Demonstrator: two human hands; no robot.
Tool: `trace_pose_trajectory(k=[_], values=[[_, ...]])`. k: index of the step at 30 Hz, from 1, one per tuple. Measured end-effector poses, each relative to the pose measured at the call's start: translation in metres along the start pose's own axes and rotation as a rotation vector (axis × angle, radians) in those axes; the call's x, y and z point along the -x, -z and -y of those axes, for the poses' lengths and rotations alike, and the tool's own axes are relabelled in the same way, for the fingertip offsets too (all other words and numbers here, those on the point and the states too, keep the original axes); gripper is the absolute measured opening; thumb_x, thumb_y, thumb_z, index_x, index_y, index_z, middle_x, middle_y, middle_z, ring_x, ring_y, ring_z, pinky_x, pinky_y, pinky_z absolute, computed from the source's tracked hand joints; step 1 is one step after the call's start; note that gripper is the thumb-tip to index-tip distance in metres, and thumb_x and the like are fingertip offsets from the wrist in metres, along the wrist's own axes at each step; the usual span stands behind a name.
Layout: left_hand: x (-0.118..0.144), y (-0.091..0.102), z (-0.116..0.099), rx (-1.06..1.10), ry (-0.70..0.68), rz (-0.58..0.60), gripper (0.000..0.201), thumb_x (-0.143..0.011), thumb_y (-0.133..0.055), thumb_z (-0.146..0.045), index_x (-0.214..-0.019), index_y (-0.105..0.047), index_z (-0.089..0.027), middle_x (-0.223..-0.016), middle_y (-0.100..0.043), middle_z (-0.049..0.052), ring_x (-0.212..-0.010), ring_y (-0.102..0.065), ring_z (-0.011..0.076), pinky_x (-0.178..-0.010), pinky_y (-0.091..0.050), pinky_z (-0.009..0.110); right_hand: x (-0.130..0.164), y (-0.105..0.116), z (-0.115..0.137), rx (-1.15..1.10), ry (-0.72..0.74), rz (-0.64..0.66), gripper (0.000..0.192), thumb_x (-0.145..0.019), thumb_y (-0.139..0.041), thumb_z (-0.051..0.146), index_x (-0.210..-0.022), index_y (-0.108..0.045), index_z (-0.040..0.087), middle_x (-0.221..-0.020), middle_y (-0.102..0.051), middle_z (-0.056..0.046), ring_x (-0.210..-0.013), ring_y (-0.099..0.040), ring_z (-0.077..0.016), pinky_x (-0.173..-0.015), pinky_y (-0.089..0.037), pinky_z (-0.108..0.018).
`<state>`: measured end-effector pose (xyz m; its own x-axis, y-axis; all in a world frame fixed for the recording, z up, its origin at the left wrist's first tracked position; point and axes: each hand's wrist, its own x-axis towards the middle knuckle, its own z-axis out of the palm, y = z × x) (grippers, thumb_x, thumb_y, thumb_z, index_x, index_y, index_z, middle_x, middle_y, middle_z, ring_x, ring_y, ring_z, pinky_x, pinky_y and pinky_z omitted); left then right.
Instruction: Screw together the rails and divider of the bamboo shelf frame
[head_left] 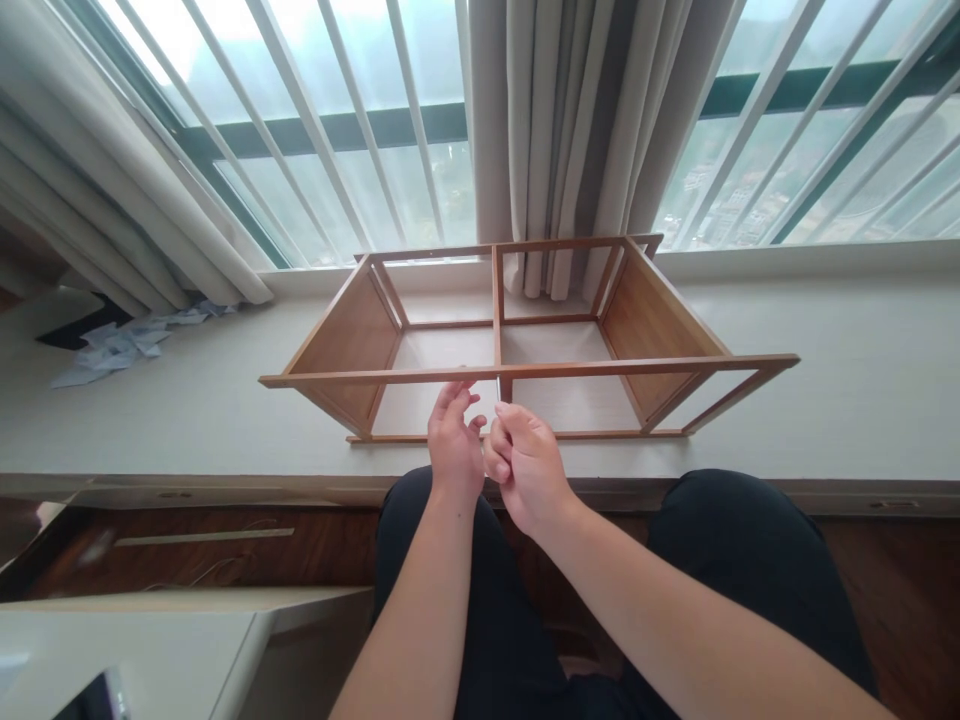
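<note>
A wooden shelf frame (645, 312) lies on its side on a pale window ledge (840, 390), with its long front rail (600, 369) nearest me. My right hand (529, 465) is closed around a thin metal tool (499, 388) that points up at the joint where the middle divider meets the front rail. My left hand (454, 440) is beside it, fingers loosely curled, fingertips touching the underside of the rail just left of the tool. Both hands are close together at the frame's middle.
Crumpled white paper (120, 345) lies on the ledge at the left. Curtains (577, 130) hang behind the frame against a barred window. My dark-trousered knees (750, 560) are below the ledge. A white surface (127, 650) is at the lower left, over a wooden floor.
</note>
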<state>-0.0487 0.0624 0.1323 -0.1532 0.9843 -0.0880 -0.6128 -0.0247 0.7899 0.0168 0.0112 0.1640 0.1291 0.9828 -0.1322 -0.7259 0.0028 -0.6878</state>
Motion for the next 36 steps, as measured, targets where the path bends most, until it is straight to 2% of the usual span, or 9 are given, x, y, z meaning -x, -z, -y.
trace_pose_trajectory(k=[3, 8, 11, 14, 17, 21, 25, 33, 36], values=[[0.000, 0.000, -0.003, 0.079, 0.039, 0.097, 0.033, -0.074, -0.085, -0.030, -0.105, -0.076, -0.025, -0.128, -0.063, 0.003, -0.090, -0.056, 0.0109, -0.064, -0.042, 0.018, 0.000, -0.003, 0.000, 0.073, 0.068, -0.033, 0.049, -0.079, -0.076, 0.045, -0.059, -0.038, 0.022, -0.045, -0.036, 0.011, -0.035, -0.032, -0.0041, -0.038, -0.021, -0.019], [-0.001, 0.004, -0.006, 0.141, 0.119, 0.176, 0.035, -0.071, -0.085, -0.028, -0.104, -0.075, -0.024, -0.117, -0.067, 0.003, -0.085, -0.056, 0.0111, -0.066, -0.043, 0.019, -0.001, -0.006, -0.002, 0.243, 0.151, -0.110, 0.051, -0.078, -0.076, 0.052, -0.060, -0.038, 0.023, -0.046, -0.036, 0.011, -0.035, -0.028, -0.0042, -0.038, -0.018, -0.020], [-0.002, 0.007, -0.007, 0.141, 0.131, 0.191, 0.035, -0.071, -0.083, -0.028, -0.105, -0.075, -0.023, -0.116, -0.068, 0.004, -0.084, -0.056, 0.0115, -0.067, -0.043, 0.020, -0.004, -0.003, 0.000, 0.424, 0.220, -0.144, 0.046, -0.083, -0.066, 0.048, -0.060, -0.035, 0.024, -0.046, -0.035, 0.010, -0.038, -0.027, -0.0062, -0.040, -0.020, -0.022], [-0.002, 0.008, -0.006, 0.149, 0.129, 0.205, 0.036, -0.071, -0.082, -0.027, -0.106, -0.075, -0.023, -0.117, -0.069, 0.005, -0.084, -0.057, 0.0125, -0.069, -0.045, 0.023, -0.006, 0.000, 0.015, 1.027, 0.357, -0.131, 0.040, -0.089, -0.056, 0.035, -0.058, -0.036, 0.023, -0.049, -0.042, 0.005, -0.047, -0.040, -0.0105, -0.049, -0.029, -0.024], [-0.002, 0.009, -0.004, 0.167, 0.127, 0.216, 0.036, -0.072, -0.082, -0.028, -0.107, -0.074, -0.022, -0.115, -0.069, 0.005, -0.086, -0.059, 0.0141, -0.068, -0.046, 0.023, -0.004, -0.007, 0.039, 1.841, 0.392, -0.037, 0.023, -0.090, -0.057, 0.025, -0.069, -0.061, 0.019, -0.068, -0.066, -0.004, -0.069, -0.062, -0.0178, -0.064, -0.041, -0.027], [-0.001, 0.011, -0.003, 0.169, 0.149, 0.251, 0.035, -0.075, -0.081, -0.030, -0.109, -0.072, -0.023, -0.112, -0.069, 0.005, -0.088, -0.060, 0.0146, -0.066, -0.045, 0.022, -0.001, -0.032, 0.066, 2.310, 0.298, 0.190, 0.019, -0.095, -0.059, 0.024, -0.096, -0.076, 0.018, -0.095, -0.077, -0.014, -0.096, -0.073, -0.0249, -0.080, -0.049, -0.030], [-0.001, 0.012, -0.004, 0.164, 0.149, 0.292, 0.040, -0.077, -0.080, -0.031, -0.115, -0.070, -0.021, -0.108, -0.069, 0.005, -0.081, -0.057, 0.0125, -0.061, -0.041, 0.021, 0.001, -0.047, 0.076, 2.420, 0.282, 0.314, 0.024, -0.098, -0.056, 0.024, -0.099, -0.078, 0.017, -0.103, -0.078, -0.018, -0.103, -0.074, -0.0276, -0.088, -0.050, -0.034], [0.000, 0.017, -0.007, 0.148, 0.191, 0.265, 0.036, -0.076, -0.079, -0.029, -0.110, -0.069, -0.023, -0.103, -0.068, 0.004, -0.082, -0.060, 0.0142, -0.062, -0.044, 0.022, 0.010, -0.034, 0.070, 2.365, 0.266, 0.170, 0.033, -0.102, -0.048, 0.031, -0.098, -0.078, 0.017, -0.097, -0.078, -0.017, -0.097, -0.074, -0.0280, -0.085, -0.050, -0.034], [0.001, 0.018, -0.009, 0.151, 0.200, 0.282, 0.038, -0.075, -0.079, -0.027, -0.111, -0.068, -0.023, -0.100, -0.068, 0.004, -0.080, -0.060, 0.0140, -0.062, -0.045, 0.022, 0.008, -0.030, 0.070, 2.322, 0.252, 0.179, 0.037, -0.103, -0.043, 0.032, -0.097, -0.077, 0.017, -0.098, -0.077, -0.018, -0.096, -0.073, -0.0292, -0.082, -0.048, -0.035]])
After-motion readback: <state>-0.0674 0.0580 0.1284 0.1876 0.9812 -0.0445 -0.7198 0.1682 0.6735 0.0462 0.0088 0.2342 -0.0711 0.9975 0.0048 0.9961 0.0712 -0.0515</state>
